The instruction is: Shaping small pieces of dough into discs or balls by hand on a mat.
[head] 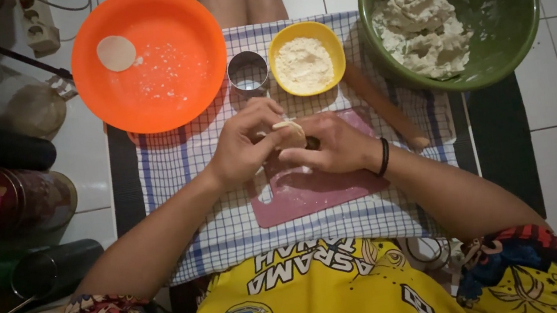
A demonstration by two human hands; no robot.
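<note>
The dough piece (289, 133) sat between two hands, just above a pink mat (313, 192). The left hand (244, 147) curled its fingers around one side of it, and the right hand (339, 144) cupped the other side, so both hands were closed on it (only a small pale bit showed between the fingers). A black band (384, 157) went around the right wrist. The mat lay on a blue checked cloth (177, 164). Just past the hands stood a round metal cutter (248, 72) and a small yellow bowl (306, 56) of flour. A wooden rolling pin (385, 107) lay to the right. Farther out were an orange plate (150, 58) with one flat dough circle (116, 52), and a big green bowl (451, 9) with a lump of dough (422, 32).
</note>
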